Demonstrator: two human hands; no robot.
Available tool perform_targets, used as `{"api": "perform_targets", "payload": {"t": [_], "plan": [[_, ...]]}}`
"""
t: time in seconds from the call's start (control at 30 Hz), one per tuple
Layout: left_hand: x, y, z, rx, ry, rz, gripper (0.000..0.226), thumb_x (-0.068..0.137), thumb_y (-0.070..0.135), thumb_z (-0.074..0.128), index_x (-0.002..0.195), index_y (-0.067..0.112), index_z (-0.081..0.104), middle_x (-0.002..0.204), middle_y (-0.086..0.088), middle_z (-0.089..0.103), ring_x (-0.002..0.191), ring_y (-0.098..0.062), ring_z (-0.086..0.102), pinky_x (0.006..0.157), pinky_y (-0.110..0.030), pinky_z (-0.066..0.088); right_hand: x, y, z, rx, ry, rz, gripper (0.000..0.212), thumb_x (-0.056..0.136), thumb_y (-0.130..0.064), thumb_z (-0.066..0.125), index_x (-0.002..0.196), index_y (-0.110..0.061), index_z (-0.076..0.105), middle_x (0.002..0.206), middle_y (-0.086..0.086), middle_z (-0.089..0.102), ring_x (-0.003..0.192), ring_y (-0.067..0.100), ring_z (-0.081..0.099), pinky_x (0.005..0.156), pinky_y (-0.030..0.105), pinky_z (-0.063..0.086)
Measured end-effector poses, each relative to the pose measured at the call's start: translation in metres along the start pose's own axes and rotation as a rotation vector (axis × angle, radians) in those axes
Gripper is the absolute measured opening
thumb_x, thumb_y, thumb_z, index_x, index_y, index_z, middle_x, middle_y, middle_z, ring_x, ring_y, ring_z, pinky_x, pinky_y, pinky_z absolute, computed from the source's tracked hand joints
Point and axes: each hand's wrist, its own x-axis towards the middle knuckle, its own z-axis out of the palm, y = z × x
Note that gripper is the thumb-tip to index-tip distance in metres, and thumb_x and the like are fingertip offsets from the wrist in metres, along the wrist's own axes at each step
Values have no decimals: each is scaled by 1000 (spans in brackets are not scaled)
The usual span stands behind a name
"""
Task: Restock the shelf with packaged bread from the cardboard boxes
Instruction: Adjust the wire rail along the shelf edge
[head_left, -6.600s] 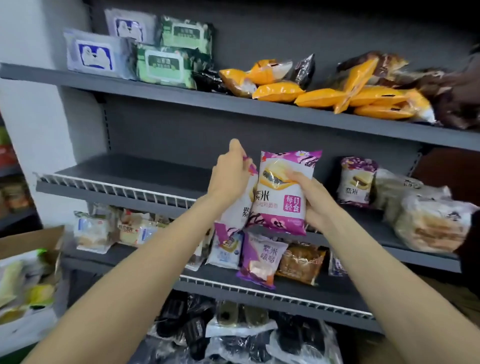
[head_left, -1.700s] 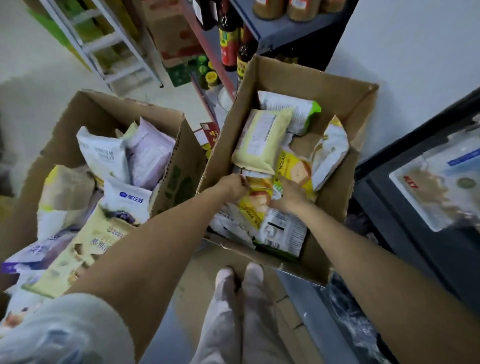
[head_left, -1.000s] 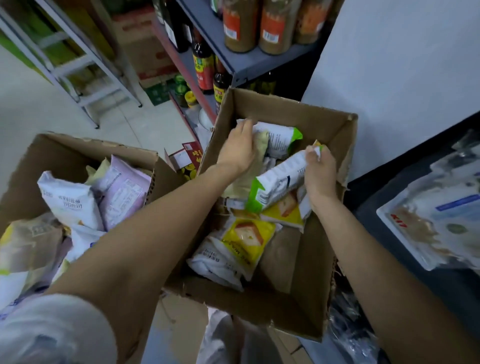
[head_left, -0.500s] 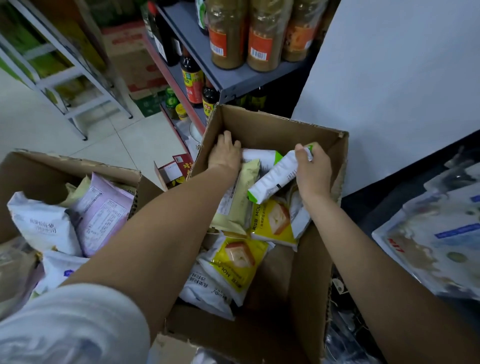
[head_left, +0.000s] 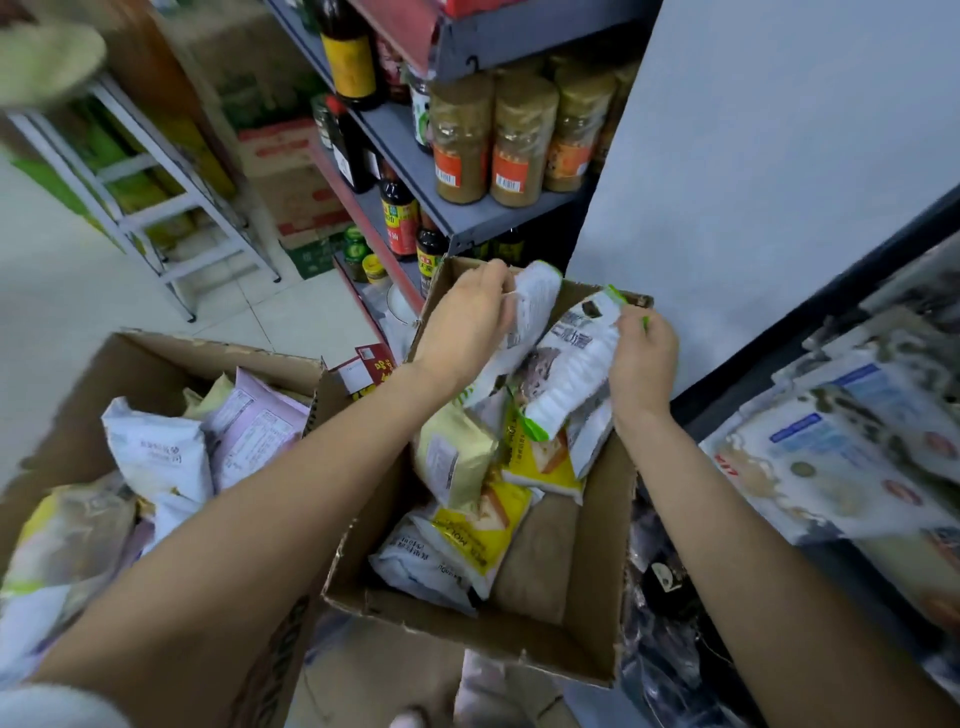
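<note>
Head view, looking down past my forearms. At the far left sits an open cardboard box (head_left: 130, 358) crammed with packets, a white one (head_left: 156, 457) and a pale lilac one (head_left: 254, 431) lying on top. Behind it, on the tiled floor, stands a white step ladder (head_left: 171, 208). Further along, a grey shelf (head_left: 415, 166) carries dark sauce bottles (head_left: 397, 218) and jars with orange labels (head_left: 462, 140).

In the middle is the second cardboard box (head_left: 519, 644), open, with bread packets piled toward its far end: a cream-yellow packet (head_left: 452, 457), two yellow toast packets (head_left: 483, 530) and a bare patch of cardboard at the near right. My left hand (head_left: 467, 322) is raised above the box's far edge, fingers curled round the top of a white packet with green trim (head_left: 530, 312). Just beside it my right hand (head_left: 641, 358) pinches the upper corner of another white and green packet (head_left: 571, 374), which hangs tilted over the pile. The two packets overlap between my hands.

To the right, past a pale wall panel (head_left: 753, 156), flat clear-wrapped packs (head_left: 831, 457) lie on a dark shelf (head_left: 779, 322), blurred.
</note>
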Motion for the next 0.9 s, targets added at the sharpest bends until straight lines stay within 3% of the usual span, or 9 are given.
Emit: {"api": "perform_targets", "payload": {"t": [0.13, 0.3, 0.4, 0.5, 0.6, 0.7, 0.77, 0.8, 0.9], "plan": [[-12, 31, -47, -46, 28, -56, 15, 97, 13, 40, 99, 0, 48, 79, -10, 55, 73, -28, 50, 62, -40, 34, -23, -40, -13, 0, 44, -49, 20, 86, -22, 41, 75, -12, 55, 96, 22, 59, 87, 21, 49, 83, 37, 42], [-52, 63, -116, -123, -69, 1, 25, 99, 16, 44, 121, 6, 43, 61, -5, 52, 52, -24, 50, 51, -35, 35, -86, -87, -42, -23, -10, -233, 21, 93, -11, 44, 73, -14, 47, 83, 11, 54, 80, 19, 47, 63, 26, 33], [-81, 93, -158, -97, -178, 53, 42, 98, 22, 48, 137, 9, 37, 87, -16, 68, 63, -21, 58, 49, -26, 36, -139, -115, -63, -9, -78, -323, 29, 94, -13, 49, 67, -21, 41, 63, -7, 45, 63, 11, 40, 60, 27, 31], [-115, 126, -193, -175, -254, 6, 70, 96, 27, 53, 150, 9, 12, 121, -19, 59, 73, -21, 57, 49, -20, 38, -192, -145, -95, 34, -104, -392, 28, 94, -13, 51, 68, -20, 43, 54, -11, 42, 55, 5, 36, 57, 26, 31], [-144, 155, -220, -358, -322, -32, 76, 93, 31, 57, 150, 9, 11, 128, 3, 50, 94, -13, 54, 66, -22, 44, -243, -177, -137, 60, -77, -458, 19, 94, -9, 51, 75, -9, 49, 58, -6, 38, 49, -1, 34, 52, 16, 29], [-168, 192, -248, -500, -409, -15, 45, 88, 38, 63, 121, 9, 55, 120, 5, 60, 102, -12, 58, 79, -11, 46, -287, -205, -184, 92, -40, -507, 25, 93, -6, 48, 70, -13, 46, 61, -2, 36, 50, -1, 33, 50, 12, 28], [-177, 221, -256, -535, -433, 30, 71, 70, 57, 69, 112, 1, 62, 117, -9, 65, 109, -27, 60, 96, -32, 44, -309, -219, -218, 115, 14, -530, 30, 93, -4, 47, 66, -16, 43, 63, -4, 37, 57, 1, 34, 54, 12, 29], [-180, 237, -257, -572, -416, 31, 70, 63, 59, 70, 102, 1, 65, 109, -15, 66, 104, -32, 62, 92, -37, 45, -318, -225, -237, 125, 51, -538, 29, 92, -2, 47, 66, -15, 43, 63, -4, 38, 59, 1, 36, 56, 12, 30], [-199, 302, -263, -691, -352, 9, 37, 79, 31, 72, 59, 12, 48, 61, -11, 45, 56, -22, 45, 53, -23, 33, -339, -237, -293, 144, 181, -556, 28, 92, -2, 48, 67, -16, 47, 67, -7, 45, 58, -7, 41, 59, 8, 33]]}}
